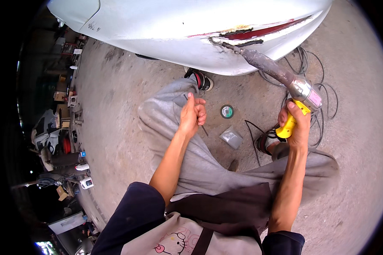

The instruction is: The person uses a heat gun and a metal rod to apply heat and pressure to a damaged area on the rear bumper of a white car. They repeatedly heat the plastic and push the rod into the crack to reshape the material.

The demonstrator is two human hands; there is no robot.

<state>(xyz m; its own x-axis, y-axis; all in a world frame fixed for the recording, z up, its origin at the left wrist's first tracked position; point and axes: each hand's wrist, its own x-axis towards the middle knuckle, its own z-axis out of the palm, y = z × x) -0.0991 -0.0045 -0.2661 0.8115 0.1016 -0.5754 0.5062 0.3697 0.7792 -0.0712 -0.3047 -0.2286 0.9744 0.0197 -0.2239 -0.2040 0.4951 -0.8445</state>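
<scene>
Sat low on a stained concrete floor [115,106] in a cluttered workshop, with cardboard boxes [63,111], a white jug [87,183] and other gear strewn along the far left. Faced a pale car bumper [157,25], torn by a long gash [272,31] with deep red inside and ragged, blackened edges. Gripped a hot-air tool [301,88] in the right hand [300,127], with fingers wrapped tightly around its yellow handle [301,107] — and aimed its long, scorched nozzle [264,63] away from the body and leftward, toward the left end of the damage. Could not tell from above about any contact between nozzle and panel. Clasped a thin dark rod [204,130] in the left hand [192,114], with fingers curled in around it, above a leg in grey trousers [195,157] and apart from the bumper. Had on the concrete between both legs a round disc [227,111] with a green label — and, just nearer the body, a clear plastic bag [232,138]. Had looped dark cable [305,61] on the ground near the tool.
</scene>
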